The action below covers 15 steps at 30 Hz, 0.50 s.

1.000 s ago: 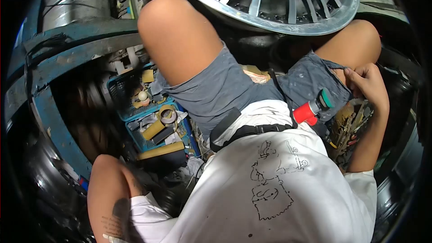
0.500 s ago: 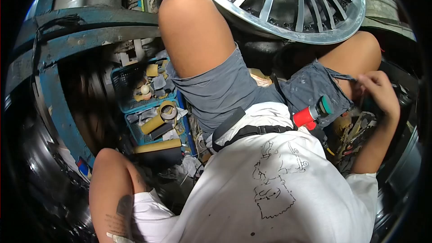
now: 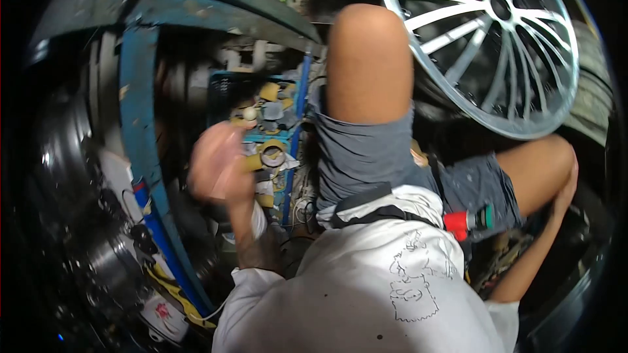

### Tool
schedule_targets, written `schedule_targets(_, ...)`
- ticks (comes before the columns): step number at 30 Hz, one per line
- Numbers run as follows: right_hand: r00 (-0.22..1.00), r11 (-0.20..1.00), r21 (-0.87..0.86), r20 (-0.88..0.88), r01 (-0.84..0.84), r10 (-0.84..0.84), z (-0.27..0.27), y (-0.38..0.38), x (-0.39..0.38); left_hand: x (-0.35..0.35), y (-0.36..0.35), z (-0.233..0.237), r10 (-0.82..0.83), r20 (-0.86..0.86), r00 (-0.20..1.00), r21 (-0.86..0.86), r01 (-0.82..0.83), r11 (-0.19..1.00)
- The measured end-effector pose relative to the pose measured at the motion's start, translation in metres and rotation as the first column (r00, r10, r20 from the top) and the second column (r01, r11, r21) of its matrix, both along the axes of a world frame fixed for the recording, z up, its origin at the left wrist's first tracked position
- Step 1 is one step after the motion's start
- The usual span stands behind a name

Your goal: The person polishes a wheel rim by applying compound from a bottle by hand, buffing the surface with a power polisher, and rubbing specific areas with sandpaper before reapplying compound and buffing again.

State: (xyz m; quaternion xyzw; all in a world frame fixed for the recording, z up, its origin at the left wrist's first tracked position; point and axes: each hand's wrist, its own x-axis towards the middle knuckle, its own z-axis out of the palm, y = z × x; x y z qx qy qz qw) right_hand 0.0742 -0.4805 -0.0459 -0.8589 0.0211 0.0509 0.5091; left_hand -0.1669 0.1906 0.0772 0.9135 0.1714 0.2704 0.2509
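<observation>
My left hand (image 3: 217,162) is raised in front of the blue baskets (image 3: 292,136), smeared by motion, so its fingers and anything in them cannot be made out. Beside it in the baskets lie a yellow roll (image 3: 273,153) and small yellow and grey pieces (image 3: 271,112). My right hand (image 3: 570,176) rests at the outer side of my right knee, its fingers mostly hidden. A silver multi-spoke wheel rim (image 3: 451,78) leans above my knees. Across my lap lies a red tool with a green end (image 3: 466,222).
A blue metal frame (image 3: 139,104) runs along the left and top. Dark shiny wheels (image 3: 72,150) stand at far left, near a blue tube (image 3: 167,242) and a yellow-edged item (image 3: 173,291). More rims (image 3: 592,85) are stacked at the right.
The view has turned left, so the scene sits further right. My left hand has come up in front of the baskets. My right hand has moved from the shorts' hem to the knee.
</observation>
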Motion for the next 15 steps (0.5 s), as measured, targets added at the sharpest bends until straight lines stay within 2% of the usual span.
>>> schedule_targets(1, 0.993, 0.982, 0.156, -0.066, 0.108, -0.099, -0.001, 0.003, -0.005, -0.017, 0.032, -0.053, 0.121, -0.193, 0.974, -0.089, -0.141, 0.986)
schedule_targets(2, 0.992, 0.976, 0.178, -0.055, 0.125, -0.117, 0.0, 0.009, -0.008, -0.044, 0.073, -0.119, 0.127, -0.31, 0.942, -0.271, -0.215, 0.938)
schedule_targets(3, 0.978, 0.931, 0.301, -0.106, 0.204, -0.18, 0.0, 0.017, -0.01, -0.08, 0.111, -0.171, 0.121, -0.544, 0.83, -0.173, -0.253, 0.952)
schedule_targets(5, 0.975, 0.927, 0.307, -0.113, 0.216, -0.19, -0.001, 0.018, -0.007, -0.132, 0.152, -0.235, 0.161, -0.73, 0.665, -0.01, -0.246, 0.969)
schedule_targets(6, 0.973, 0.93, 0.291, -0.121, 0.225, -0.198, 0.002, 0.021, -0.008, -0.147, 0.157, -0.243, 0.135, -0.846, 0.515, -0.036, -0.308, 0.951)
schedule_targets(8, 0.97, 0.937, 0.254, -0.103, 0.242, -0.222, 0.009, 0.036, -0.013, -0.172, 0.168, -0.272, 0.088, -0.891, 0.444, -0.085, -0.353, 0.932)
schedule_targets(11, 0.971, 0.955, 0.174, -0.05, 0.24, -0.235, 0.013, 0.041, -0.015, -0.166, 0.153, -0.271, 0.126, -0.903, 0.41, -0.026, -0.345, 0.938)
schedule_targets(15, 0.984, 0.98, 0.089, -0.004, 0.178, -0.178, 0.01, 0.033, -0.014, -0.169, 0.144, -0.269, 0.179, -0.941, 0.289, 0.084, -0.312, 0.946)
